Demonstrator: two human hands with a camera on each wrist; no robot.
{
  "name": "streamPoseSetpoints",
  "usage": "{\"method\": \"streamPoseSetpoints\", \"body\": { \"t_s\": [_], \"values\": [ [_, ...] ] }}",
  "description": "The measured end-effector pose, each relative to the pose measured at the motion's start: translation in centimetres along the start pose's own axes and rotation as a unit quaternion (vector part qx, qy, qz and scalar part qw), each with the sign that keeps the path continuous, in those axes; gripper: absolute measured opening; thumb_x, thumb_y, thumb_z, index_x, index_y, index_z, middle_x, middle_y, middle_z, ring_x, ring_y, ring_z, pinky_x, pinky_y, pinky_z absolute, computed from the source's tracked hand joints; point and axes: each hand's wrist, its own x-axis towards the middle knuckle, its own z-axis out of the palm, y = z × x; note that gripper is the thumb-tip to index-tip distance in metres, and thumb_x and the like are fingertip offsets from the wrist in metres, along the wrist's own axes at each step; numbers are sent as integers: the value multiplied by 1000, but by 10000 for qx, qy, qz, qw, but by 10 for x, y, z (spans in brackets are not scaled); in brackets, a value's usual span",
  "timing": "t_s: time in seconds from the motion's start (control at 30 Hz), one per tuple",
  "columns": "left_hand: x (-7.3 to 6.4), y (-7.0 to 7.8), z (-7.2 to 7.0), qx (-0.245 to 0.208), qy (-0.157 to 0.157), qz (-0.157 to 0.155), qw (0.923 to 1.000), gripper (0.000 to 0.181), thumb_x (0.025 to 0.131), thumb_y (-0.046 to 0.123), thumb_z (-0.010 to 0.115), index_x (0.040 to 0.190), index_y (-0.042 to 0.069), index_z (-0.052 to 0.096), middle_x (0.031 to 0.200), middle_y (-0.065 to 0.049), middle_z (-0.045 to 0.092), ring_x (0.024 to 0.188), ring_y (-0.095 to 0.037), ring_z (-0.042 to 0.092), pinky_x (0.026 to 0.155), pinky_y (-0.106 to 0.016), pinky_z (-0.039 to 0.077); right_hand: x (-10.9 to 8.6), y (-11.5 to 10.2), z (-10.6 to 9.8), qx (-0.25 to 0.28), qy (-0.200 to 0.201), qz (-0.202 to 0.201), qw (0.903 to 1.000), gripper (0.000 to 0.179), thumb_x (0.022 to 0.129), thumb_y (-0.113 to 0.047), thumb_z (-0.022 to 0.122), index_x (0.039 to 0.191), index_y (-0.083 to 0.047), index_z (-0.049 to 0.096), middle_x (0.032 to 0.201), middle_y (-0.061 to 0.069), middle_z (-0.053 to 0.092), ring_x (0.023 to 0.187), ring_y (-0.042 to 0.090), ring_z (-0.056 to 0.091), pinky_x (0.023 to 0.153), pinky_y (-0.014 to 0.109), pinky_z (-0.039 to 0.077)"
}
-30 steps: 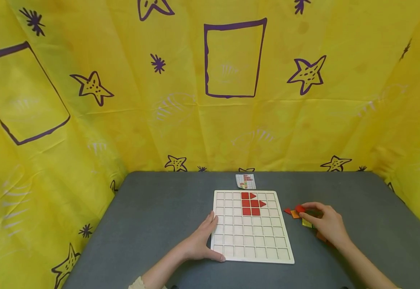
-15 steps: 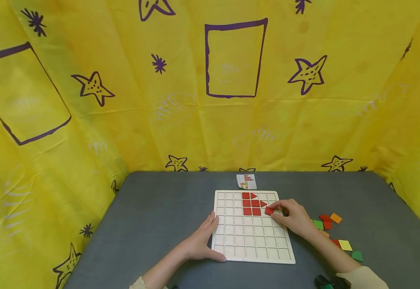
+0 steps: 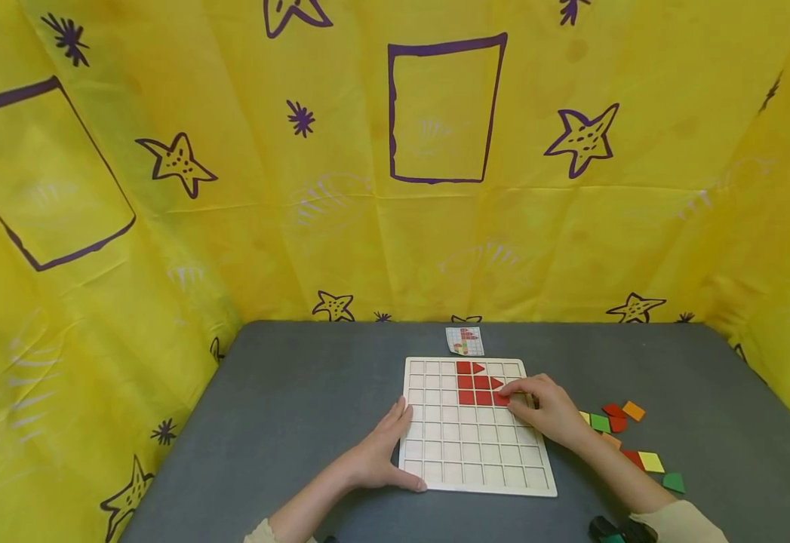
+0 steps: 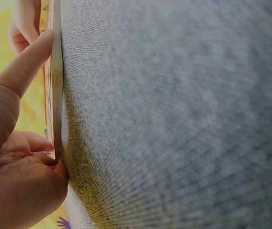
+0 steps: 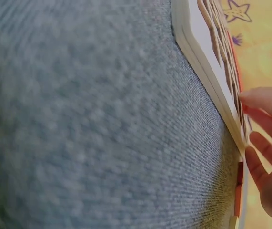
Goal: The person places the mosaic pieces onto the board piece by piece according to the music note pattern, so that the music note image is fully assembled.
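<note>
the board (image 3: 468, 452) looks smooth and wooden, the tabletop (image 3: 313, 392) rough, matt cloth.

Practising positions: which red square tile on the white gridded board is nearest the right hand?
The rightmost red square tile, third row down, by the right hand; others lie farther left.

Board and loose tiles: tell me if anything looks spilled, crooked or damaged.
Nothing stands out. The red tiles line up with the grid of the board, though the right hand partly hides one; the loose tiles simply lie scattered beside it.
</note>
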Motion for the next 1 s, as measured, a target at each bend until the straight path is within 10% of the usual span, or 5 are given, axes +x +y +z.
{"method": "streamPoseSetpoints", "body": {
  "t_s": [0.53, 1.0],
  "values": [
    [0, 1, 0, -26, -18, 0, 10000, 117, 67, 46, 83, 152, 4, 15, 160, -12, 1, 147, -30, 4, 112, -56, 19, -5, 2, -5, 331, 152, 711, 9968, 23, 81, -19, 75, 103, -18, 72, 76, -5, 51, 74, 11, 42, 59, 24, 33],
    [0, 1, 0, 7, 11, 43, 10000, 116, 67, 45, 83, 151, 3, 16, 160, -14, 2, 147, -31, 4, 112, -56, 19, -24, 19, -36, 495, 281, 1423, 9882, 29, 84, -28, 72, 111, -17, 69, 102, 2, 72, 84, 7, 59, 71, 20, 49]
  ]
}}
